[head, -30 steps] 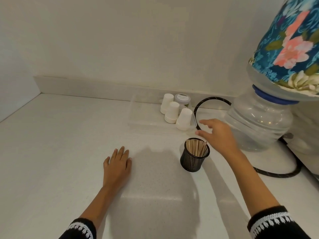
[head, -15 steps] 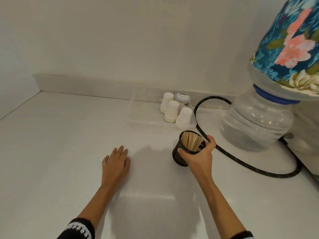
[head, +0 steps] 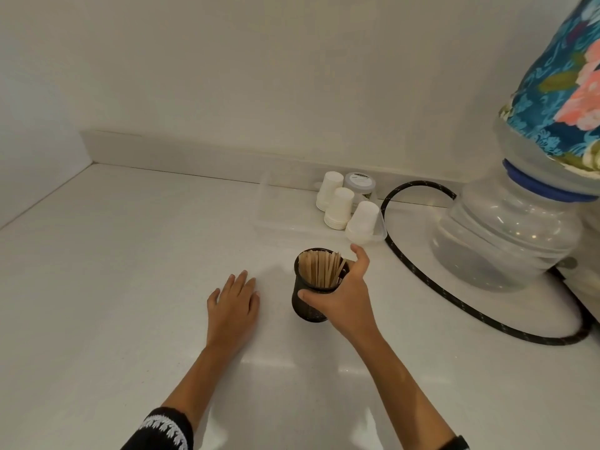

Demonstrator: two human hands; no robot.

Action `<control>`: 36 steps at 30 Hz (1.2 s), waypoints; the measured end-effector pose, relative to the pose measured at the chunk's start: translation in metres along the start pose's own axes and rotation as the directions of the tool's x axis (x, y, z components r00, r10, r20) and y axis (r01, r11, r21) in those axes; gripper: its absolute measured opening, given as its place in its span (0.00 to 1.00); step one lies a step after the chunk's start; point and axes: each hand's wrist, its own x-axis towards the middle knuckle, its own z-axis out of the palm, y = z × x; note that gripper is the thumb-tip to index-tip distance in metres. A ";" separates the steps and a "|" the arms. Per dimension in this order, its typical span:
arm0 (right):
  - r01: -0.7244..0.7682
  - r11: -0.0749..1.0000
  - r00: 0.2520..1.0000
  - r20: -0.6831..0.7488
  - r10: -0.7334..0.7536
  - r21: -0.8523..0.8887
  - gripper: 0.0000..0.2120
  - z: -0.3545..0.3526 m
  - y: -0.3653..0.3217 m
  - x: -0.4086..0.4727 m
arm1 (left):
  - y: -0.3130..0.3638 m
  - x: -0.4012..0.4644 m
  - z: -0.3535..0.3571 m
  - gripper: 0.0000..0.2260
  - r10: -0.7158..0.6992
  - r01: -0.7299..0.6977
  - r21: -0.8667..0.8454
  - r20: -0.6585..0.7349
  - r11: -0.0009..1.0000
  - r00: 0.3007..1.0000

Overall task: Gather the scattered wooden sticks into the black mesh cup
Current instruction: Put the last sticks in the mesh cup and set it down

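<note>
The black mesh cup point(head: 306, 308) stands on the white counter point(head: 130, 287), filled with several upright wooden sticks point(head: 319, 269). My right hand point(head: 345, 297) grips the cup from its right side, thumb across the front wall and fingers curled round the far rim. My left hand point(head: 235, 302) lies flat on the counter, fingers straight, a short way left of the cup and apart from it. No loose sticks show on the counter.
A clear plastic tray point(head: 276, 219) with white paper cups point(head: 339, 207) and a small lidded jar point(head: 359, 185) sits behind the cup by the wall. A black hose point(head: 431, 282) curves on the right past a large water bottle point(head: 506, 235) with a floral cover.
My right hand came down from above the cup and took hold of it. The cup has shifted a little left, towards my left hand, which has stayed flat.
</note>
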 end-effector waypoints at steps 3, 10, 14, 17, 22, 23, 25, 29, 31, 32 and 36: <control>0.003 1.000 1.000 -0.026 -0.003 0.012 0.53 0.019 0.003 -0.005 | 0.001 0.000 -0.001 0.18 -0.006 0.006 -0.022 -0.009 1.000 1.000; -0.052 0.999 0.998 -0.045 0.052 -0.007 0.52 0.048 0.009 -0.010 | -0.006 0.001 -0.002 0.18 -0.008 0.009 -0.058 0.031 0.998 0.999; -0.038 0.999 0.997 -0.070 0.038 -0.004 0.53 0.057 0.002 -0.007 | -0.014 0.002 -0.006 0.19 0.035 -0.033 -0.033 0.054 0.999 0.998; -0.054 0.998 0.997 -0.061 0.053 -0.009 0.51 0.068 0.006 -0.012 | -0.026 0.004 -0.010 0.20 0.109 -0.107 -0.028 0.085 0.994 0.990; -0.052 0.999 0.994 -0.096 0.053 0.005 0.51 0.077 0.001 -0.009 | -0.032 0.003 -0.012 0.20 0.182 -0.184 -0.002 0.121 0.983 0.976; -0.048 0.999 0.993 -0.111 0.049 0.007 0.51 0.078 -0.002 -0.007 | -0.032 0.003 -0.012 0.20 0.188 -0.190 0.004 0.120 0.982 0.975; -0.038 0.999 0.989 -0.145 0.039 0.007 0.51 0.083 -0.006 -0.005 | -0.033 0.002 -0.012 0.20 0.200 -0.204 0.020 0.118 0.979 0.973; -0.050 0.999 0.988 -0.149 0.049 -0.005 0.49 0.095 -0.003 -0.007 | -0.035 0.002 -0.012 0.20 0.224 -0.227 0.016 0.111 0.974 0.968; -0.061 0.998 0.986 -0.153 0.058 -0.015 0.48 0.099 0.000 -0.008 | -0.035 0.002 -0.012 0.20 0.241 -0.244 0.016 0.098 0.970 0.966; -0.060 0.998 0.986 -0.154 0.057 -0.018 0.48 0.099 0.000 -0.008 | -0.035 0.002 -0.011 0.20 0.248 -0.251 0.023 0.106 0.968 0.963; -0.052 0.998 0.983 -0.176 0.043 -0.043 0.50 0.100 -0.006 -0.001 | -0.040 0.001 -0.008 0.22 0.263 -0.270 0.023 0.152 0.963 0.953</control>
